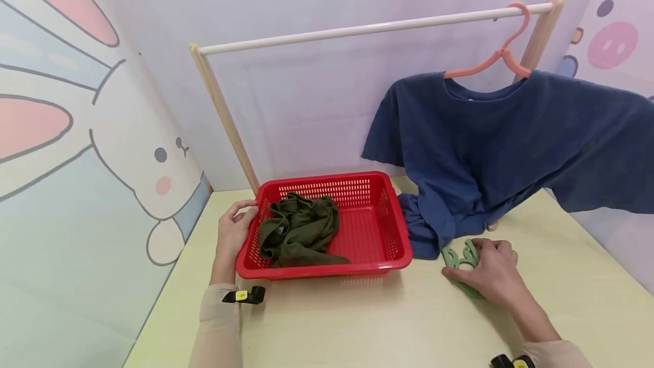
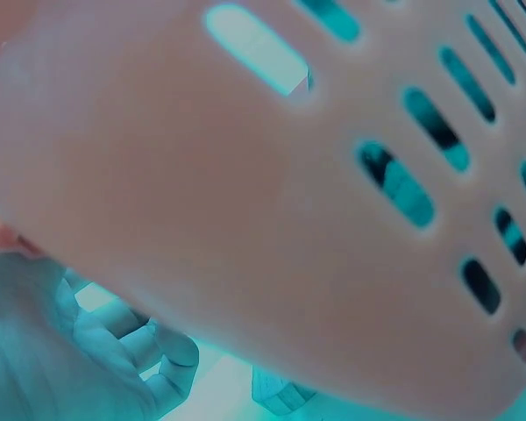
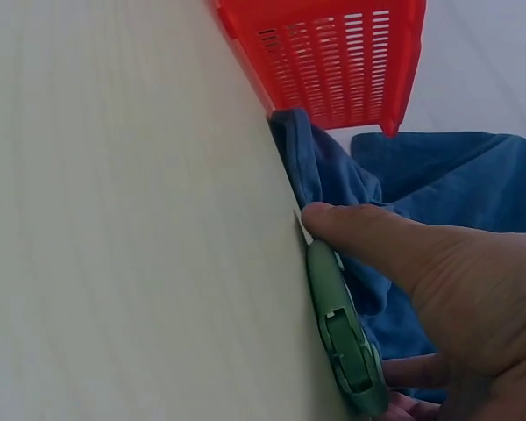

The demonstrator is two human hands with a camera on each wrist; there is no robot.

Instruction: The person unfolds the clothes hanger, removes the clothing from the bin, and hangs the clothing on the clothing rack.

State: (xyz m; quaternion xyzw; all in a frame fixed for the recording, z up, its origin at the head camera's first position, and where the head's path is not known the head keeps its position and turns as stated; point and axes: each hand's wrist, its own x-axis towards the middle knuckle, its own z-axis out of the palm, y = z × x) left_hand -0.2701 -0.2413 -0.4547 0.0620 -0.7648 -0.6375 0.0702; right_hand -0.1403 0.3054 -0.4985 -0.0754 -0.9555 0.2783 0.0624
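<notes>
My left hand (image 1: pixel 235 229) grips the left rim of a red plastic basket (image 1: pixel 327 271), its fingers curled at the edge. A crumpled dark green garment (image 1: pixel 301 231) lies in the basket's left part. My right hand (image 1: pixel 493 268) holds a green folding hanger (image 1: pixel 452 256) down at the table, thumb on one side and fingers on the other. In the right wrist view the folded hanger (image 3: pixel 337 316) stands on edge between thumb and fingers. Just behind it, a navy T-shirt (image 1: pixel 470 141) hangs from a coral hanger (image 1: pixel 516 64), its lower part bunched on the table.
A drying rack with a white bar (image 1: pixel 357 29) and wooden legs (image 1: pixel 225 112) stands behind the basket. The coral hanger hooks near its right end. Walls with cartoon prints enclose the pale table (image 1: pixel 347 328) at the back and sides.
</notes>
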